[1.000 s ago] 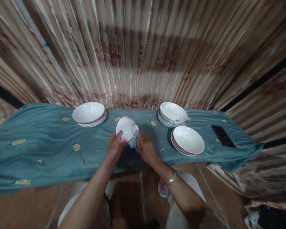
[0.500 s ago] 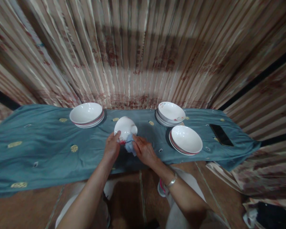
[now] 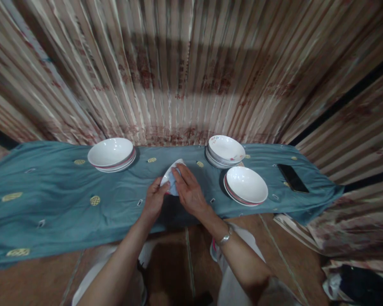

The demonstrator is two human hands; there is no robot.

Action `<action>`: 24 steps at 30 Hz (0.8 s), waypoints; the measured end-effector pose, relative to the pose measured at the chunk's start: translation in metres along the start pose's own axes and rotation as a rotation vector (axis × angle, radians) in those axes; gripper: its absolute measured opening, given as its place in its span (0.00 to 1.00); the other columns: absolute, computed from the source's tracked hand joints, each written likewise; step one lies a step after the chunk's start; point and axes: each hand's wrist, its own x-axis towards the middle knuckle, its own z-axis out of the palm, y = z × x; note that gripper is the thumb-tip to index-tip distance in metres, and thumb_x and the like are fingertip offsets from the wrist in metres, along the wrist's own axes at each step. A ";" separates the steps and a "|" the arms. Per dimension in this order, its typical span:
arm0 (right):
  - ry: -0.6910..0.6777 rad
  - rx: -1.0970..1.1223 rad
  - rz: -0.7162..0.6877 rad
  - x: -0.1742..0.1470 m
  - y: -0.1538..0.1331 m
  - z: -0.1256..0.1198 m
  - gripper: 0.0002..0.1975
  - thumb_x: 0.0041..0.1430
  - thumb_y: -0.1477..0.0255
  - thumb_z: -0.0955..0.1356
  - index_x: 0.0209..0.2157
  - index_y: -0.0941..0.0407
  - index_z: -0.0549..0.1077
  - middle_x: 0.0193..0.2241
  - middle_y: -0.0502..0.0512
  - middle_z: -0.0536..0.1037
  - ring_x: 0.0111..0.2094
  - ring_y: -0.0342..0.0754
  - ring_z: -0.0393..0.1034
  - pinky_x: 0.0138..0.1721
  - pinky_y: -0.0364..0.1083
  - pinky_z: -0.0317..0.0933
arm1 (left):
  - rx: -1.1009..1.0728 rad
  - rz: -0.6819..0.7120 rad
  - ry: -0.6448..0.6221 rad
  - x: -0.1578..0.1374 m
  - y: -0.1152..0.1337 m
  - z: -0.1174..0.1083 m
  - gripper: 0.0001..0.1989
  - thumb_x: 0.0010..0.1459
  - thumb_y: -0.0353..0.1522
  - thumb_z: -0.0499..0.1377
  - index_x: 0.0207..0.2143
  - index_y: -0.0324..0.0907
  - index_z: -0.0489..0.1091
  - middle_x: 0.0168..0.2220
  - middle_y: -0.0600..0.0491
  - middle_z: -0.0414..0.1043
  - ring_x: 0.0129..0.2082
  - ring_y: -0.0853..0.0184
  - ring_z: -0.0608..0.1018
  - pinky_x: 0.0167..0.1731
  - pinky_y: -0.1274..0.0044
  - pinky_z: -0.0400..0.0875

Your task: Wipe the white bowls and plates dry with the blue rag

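A small white bowl (image 3: 179, 162) with a bit of red on its side is held tilted over the near middle of the cloth-covered table. My left hand (image 3: 155, 196) grips its left edge, thumb on top. Against the bowl, my right hand (image 3: 190, 190) presses a light blue cloth (image 3: 171, 183), its fingers closed over the cloth and partly hiding it. Much of the bowl is covered by the cloth and my fingers.
On the teal tablecloth (image 3: 115, 221) stand stacked white bowls (image 3: 110, 152) at left, a stack of flowered plates (image 3: 226, 148) at back right and more bowls (image 3: 247, 185) in front of it. A black phone (image 3: 292, 177) lies far right. A pleated curtain (image 3: 166, 85) hangs behind.
The small bowl has turned from facing up to a steeper tilt. My right hand has moved up over it with the blue cloth, from the lower rim onto its face.
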 end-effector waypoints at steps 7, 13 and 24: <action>0.019 0.047 0.053 0.012 0.005 0.001 0.23 0.68 0.72 0.55 0.62 0.61 0.59 0.62 0.66 0.61 0.67 0.53 0.45 0.64 0.59 0.50 | 0.035 0.006 -0.032 0.000 -0.001 -0.002 0.10 0.43 0.35 0.67 0.26 0.39 0.75 0.22 0.57 0.70 0.24 0.70 0.69 0.29 0.79 0.64; 0.051 0.201 0.185 0.024 0.020 -0.001 0.22 0.67 0.71 0.55 0.60 0.57 0.63 0.60 0.61 0.64 0.63 0.49 0.54 0.64 0.55 0.52 | 0.042 -0.014 -0.037 0.001 -0.002 -0.002 0.09 0.41 0.35 0.68 0.26 0.39 0.75 0.23 0.56 0.71 0.24 0.70 0.69 0.28 0.79 0.65; 0.082 0.602 0.608 0.034 0.066 0.028 0.19 0.62 0.71 0.58 0.48 0.56 0.75 0.43 0.55 0.80 0.43 0.46 0.73 0.48 0.47 0.66 | -0.083 -0.089 0.030 0.002 0.003 -0.002 0.13 0.38 0.36 0.69 0.26 0.38 0.76 0.24 0.54 0.74 0.25 0.69 0.73 0.29 0.77 0.66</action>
